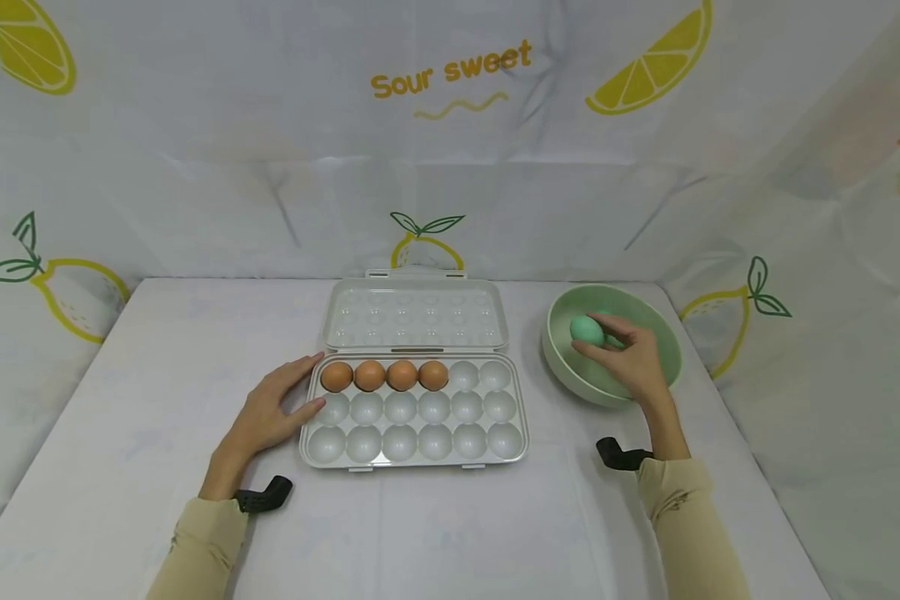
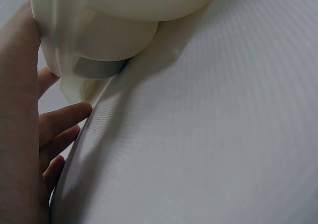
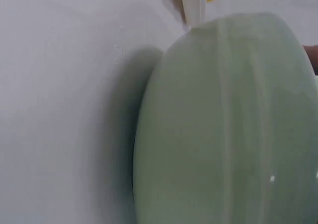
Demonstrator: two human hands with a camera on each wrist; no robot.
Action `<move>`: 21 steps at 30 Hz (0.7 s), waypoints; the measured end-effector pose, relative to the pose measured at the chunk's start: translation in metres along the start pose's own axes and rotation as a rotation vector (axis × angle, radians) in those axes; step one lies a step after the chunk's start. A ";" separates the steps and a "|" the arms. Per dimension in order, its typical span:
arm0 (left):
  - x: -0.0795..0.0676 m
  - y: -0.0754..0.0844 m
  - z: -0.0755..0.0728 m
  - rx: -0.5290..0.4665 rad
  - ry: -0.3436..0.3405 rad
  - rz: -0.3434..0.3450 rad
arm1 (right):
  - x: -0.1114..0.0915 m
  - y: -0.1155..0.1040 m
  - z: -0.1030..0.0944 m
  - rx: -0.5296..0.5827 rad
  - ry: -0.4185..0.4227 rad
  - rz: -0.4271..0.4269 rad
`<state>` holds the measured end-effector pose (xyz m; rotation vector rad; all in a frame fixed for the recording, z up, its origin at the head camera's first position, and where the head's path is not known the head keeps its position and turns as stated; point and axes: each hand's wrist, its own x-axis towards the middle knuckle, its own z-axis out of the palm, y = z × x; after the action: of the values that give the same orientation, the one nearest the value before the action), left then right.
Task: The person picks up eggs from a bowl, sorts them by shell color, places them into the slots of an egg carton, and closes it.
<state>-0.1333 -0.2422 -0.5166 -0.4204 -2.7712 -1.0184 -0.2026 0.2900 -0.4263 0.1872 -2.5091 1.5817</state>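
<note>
A pale egg box (image 1: 450,460) lies unfolded on the table, its clear lid (image 1: 417,292) laid back. Several brown eggs (image 1: 370,376) fill the left part of its back row. My left hand (image 1: 273,408) rests against the box's left edge, thumb on the rim and fingers fairly straight; in the left wrist view the fingers (image 2: 64,122) lie beside the box wall (image 2: 59,40). Over the green bowl (image 1: 577,386), my right hand (image 1: 630,354) pinches a green egg (image 1: 587,330) between thumb and fingers. More green shows in the bowl behind the fingers, partly hidden.
The bowl stands right of the egg box, near the table's back right corner. A lemon-print sheet (image 1: 450,192) hangs along the back and sides. A white tablecloth (image 1: 420,533) covers the table. Each wrist carries a black camera mount (image 1: 264,495).
</note>
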 end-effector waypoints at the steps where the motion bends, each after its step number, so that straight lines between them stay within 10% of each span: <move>1: 0.000 0.000 0.000 0.002 0.002 0.001 | 0.000 -0.002 0.003 0.048 0.043 -0.003; 8: 0.001 0.000 0.000 0.003 -0.010 -0.008 | -0.004 -0.021 0.032 0.272 0.213 -0.011; 21: 0.000 0.000 -0.001 0.020 -0.017 -0.022 | -0.024 -0.065 0.127 0.324 -0.021 -0.125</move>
<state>-0.1332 -0.2427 -0.5158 -0.3982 -2.8052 -0.9955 -0.1763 0.1476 -0.4273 0.3948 -2.1909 1.9294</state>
